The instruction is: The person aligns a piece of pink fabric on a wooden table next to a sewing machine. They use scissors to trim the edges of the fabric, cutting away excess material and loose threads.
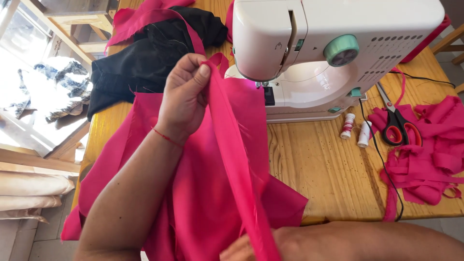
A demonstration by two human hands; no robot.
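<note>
Two hands hold one pink strip (231,145) taut in front of the sewing machine (309,53). Your left hand (186,99) pinches the strip's upper end between thumb and fingers, closed tight on it just beside the needle area. Your right hand (246,249) sits at the bottom edge of the view, and it seems to grip the strip's lower end, though the fold of cloth hides most of the fingers, so I cannot be sure how firmly.

The strip runs over the larger pink cloth (203,193) that drapes off the table (319,169) edge toward you. That overhang is heavy; if your grip eases, its weight can drag the work off the table and pull the strip out of line.

The strip's edges look frayed. Pull too hard and they may ravel further or the strip may twist.

Your left hand is close to the needle, so a slip there risks the fingers.

The black cord (382,159) trails across the table past the scissors (398,123) and two spools (355,129); loose scraps (430,159) lie on it, and a tug on these could snag the cord or roll a spool off.
</note>
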